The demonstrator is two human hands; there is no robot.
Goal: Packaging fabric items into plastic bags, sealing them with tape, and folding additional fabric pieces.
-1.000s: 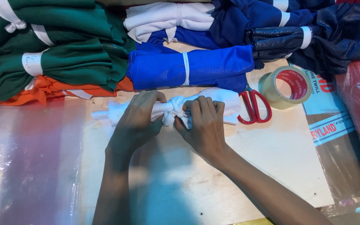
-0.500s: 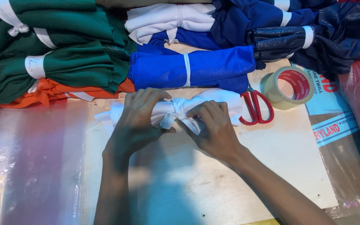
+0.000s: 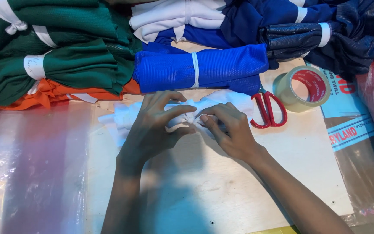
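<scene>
Your left hand (image 3: 154, 125) and right hand (image 3: 230, 128) both pinch the white cloth bundle (image 3: 182, 113) at its knot; it looks soft and light, so grip beside the tie.

One scissors (image 3: 268, 110), one tape roll (image 3: 303, 88), one white bundle (image 3: 182, 113) in hands, one royal-blue bundle (image 3: 195, 69).

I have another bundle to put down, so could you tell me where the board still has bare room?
Bare board lies below the red scissors and tape roll, right of the right hand. A clear plastic sheet lies flat left of the left hand. The top is crowded with tied fabric bundles behind the white bundle.
</scene>
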